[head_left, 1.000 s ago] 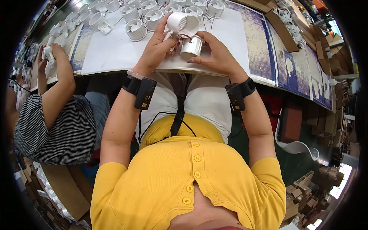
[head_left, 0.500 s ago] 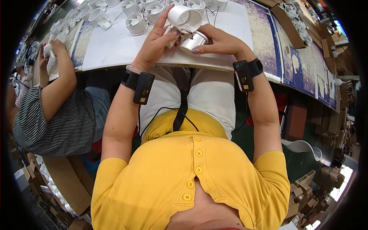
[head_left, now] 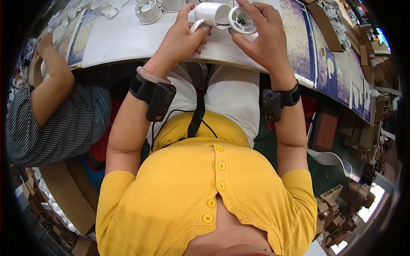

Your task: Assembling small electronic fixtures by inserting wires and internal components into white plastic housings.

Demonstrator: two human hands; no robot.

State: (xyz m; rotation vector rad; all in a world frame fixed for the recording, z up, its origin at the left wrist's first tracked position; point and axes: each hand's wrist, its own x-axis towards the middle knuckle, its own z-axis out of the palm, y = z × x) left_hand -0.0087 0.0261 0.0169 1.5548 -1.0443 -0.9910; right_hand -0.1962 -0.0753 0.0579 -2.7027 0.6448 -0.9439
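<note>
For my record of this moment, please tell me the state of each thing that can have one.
White cylinder: held, sideways, open end facing right
Round white part: held, tilted, green board exposed
Thin wires: running between these two
Left hand: gripping
Right hand: gripping
White cup: standing upright
Cardboard box: open, white parts inside

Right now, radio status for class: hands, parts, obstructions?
Left hand on white cylindrical housing. Right hand gripping round white casing, circuit board inside. Dark wires span the gap. White cylinders beyond.

White worktable [head_left: 115, 42], green floor [head_left: 326, 175], cardboard boxes [head_left: 356, 197] right.
</note>
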